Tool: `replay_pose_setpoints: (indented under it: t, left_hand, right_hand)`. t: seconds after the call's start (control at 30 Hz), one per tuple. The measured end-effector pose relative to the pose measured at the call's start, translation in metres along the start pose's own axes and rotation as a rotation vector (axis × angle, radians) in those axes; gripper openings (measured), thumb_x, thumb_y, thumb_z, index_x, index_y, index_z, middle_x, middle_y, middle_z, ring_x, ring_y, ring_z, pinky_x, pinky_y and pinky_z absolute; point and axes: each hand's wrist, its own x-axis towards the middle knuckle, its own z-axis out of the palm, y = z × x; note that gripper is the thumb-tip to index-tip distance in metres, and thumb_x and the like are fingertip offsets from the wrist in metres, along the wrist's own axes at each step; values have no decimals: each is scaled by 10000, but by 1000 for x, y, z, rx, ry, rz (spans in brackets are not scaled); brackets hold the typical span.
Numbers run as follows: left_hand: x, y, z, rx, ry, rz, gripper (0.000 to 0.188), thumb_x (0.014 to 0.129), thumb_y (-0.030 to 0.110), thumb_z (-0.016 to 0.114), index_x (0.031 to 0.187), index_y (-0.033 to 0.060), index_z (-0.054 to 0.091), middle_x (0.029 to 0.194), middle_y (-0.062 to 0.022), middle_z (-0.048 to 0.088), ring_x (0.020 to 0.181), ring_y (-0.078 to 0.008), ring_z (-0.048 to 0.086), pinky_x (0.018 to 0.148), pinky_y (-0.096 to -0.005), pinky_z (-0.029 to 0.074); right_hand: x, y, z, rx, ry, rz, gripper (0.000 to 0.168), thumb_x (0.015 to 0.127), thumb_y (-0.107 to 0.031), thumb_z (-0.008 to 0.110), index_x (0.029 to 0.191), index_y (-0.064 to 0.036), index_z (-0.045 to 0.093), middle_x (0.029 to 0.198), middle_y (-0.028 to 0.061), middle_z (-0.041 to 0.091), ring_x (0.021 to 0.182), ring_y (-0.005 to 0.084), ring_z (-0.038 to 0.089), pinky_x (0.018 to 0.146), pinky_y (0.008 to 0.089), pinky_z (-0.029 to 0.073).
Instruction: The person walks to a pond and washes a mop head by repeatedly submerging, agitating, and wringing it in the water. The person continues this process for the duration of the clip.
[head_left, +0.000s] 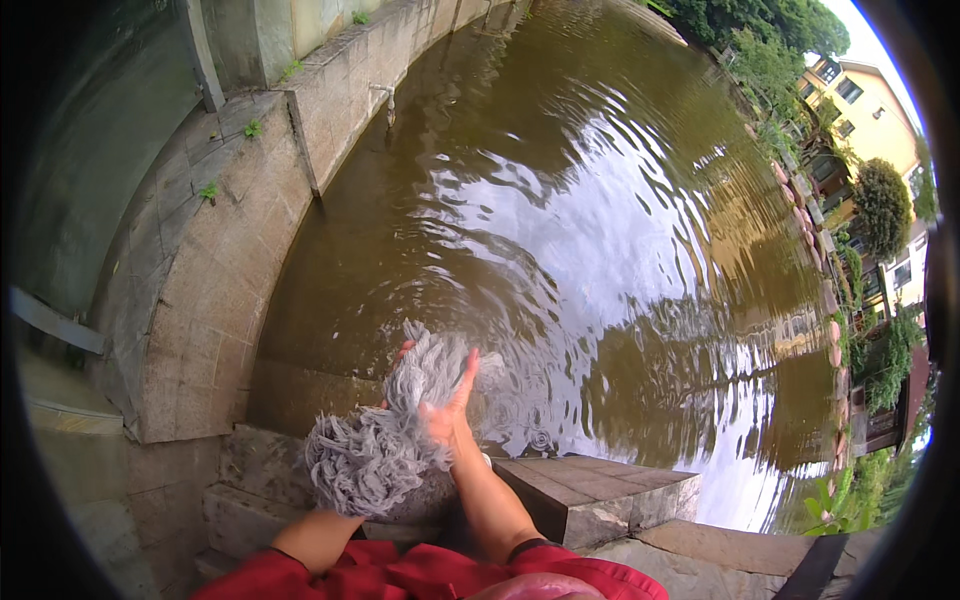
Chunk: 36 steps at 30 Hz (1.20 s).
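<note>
A bundle of wet grey mop strands (367, 457) lies heaped over my left forearm and on the stone steps' side, with its far part held up just above the brown water (360, 285). My right hand (450, 412) presses against the strands from the right, thumb or finger pointing away from me. Most of my left hand (405, 351) is hidden behind the strands; only reddish fingertips show at their far left edge. Whether a mop handle is attached cannot be seen.
Stone steps (247, 517) lie below at the left. A curved stone wall (217, 300) with a pipe (391, 105) borders the water on the left. A stone block (600, 487) juts out at the right. Buildings (862, 112) and trees stand across the water.
</note>
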Motion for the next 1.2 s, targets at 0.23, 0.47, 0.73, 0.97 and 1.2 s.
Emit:
replay_pose_setpoints:
  t: [0.23,0.47,0.73,0.97,1.2]
  left_hand:
    - [1,28,-10,470,212,-188,518,820,429,567,1100,-3,514,921,-130,620,831,-227,614,748,-355,512]
    - [25,41,-35,755,368,-84,524,818,431,569,1104,-4,511,924,-132,619,832,-228,613,749,-357,511]
    - [57,38,-45,903,419,67,530,816,433,571,1109,-5,508,927,-134,618,833,-230,613,750,-358,511]
    - [57,31,-38,800,381,175,536,814,434,573,1112,-6,505,929,-136,618,835,-231,612,752,-360,511]
    - [58,33,-33,796,410,252,542,812,436,575,1116,-7,503,932,-138,617,836,-233,612,753,-361,510]
  right_hand:
    - [-4,-6,48,-881,431,278,489,727,-419,596,1080,-81,580,962,67,607,873,272,555,819,567,382]
    - [29,0,42,-1970,493,57,379,697,-222,666,939,68,628,872,129,658,819,204,604,770,291,452]
    - [34,-20,-26,-2268,930,-74,571,634,-389,673,861,131,608,861,275,623,865,324,625,775,349,467]
    - [10,-50,-16,-1970,876,6,588,659,-489,615,884,53,640,948,247,619,966,301,594,806,357,452]
    - [-8,-38,10,-2348,853,200,810,744,-736,343,912,-8,655,926,258,606,967,384,546,843,422,400]
